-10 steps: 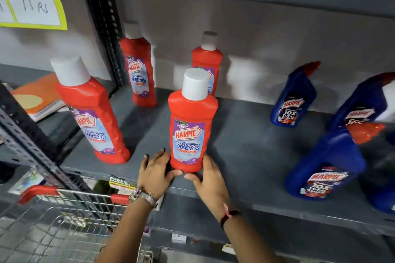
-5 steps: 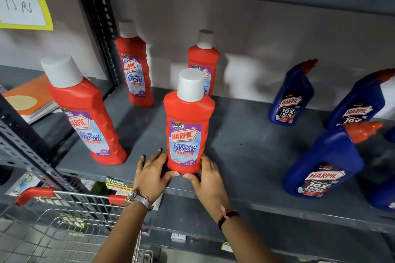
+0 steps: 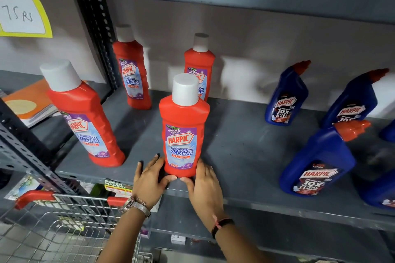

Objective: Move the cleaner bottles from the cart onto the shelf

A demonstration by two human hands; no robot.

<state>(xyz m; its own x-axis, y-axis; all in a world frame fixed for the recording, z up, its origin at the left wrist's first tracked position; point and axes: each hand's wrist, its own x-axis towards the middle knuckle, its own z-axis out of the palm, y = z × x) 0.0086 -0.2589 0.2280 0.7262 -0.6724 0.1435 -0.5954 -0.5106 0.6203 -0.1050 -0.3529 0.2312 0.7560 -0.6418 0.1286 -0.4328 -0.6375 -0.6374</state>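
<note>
A red cleaner bottle [image 3: 183,126] with a white cap stands upright near the front edge of the grey shelf [image 3: 245,156]. My left hand [image 3: 149,179] presses against its base from the left and my right hand [image 3: 205,186] from the right, with both thumbs meeting in front of it. Three more red bottles stand on the same shelf: one at the front left [image 3: 85,117] and two at the back [image 3: 133,74] [image 3: 199,64]. The wire cart [image 3: 64,209] with red handle grips sits below at the lower left; I see no bottles in its visible part.
Several blue cleaner bottles [image 3: 320,162] with orange caps stand on the right half of the shelf. A perforated metal upright [image 3: 96,38] divides off a left bay holding an orange book [image 3: 27,102]. A yellow price sign [image 3: 19,10] hangs at the upper left. Another shelf board runs overhead.
Both hands stay at the base of the front red bottle. The bottle has hardly moved on the shelf; only the camera view has shifted slightly.
</note>
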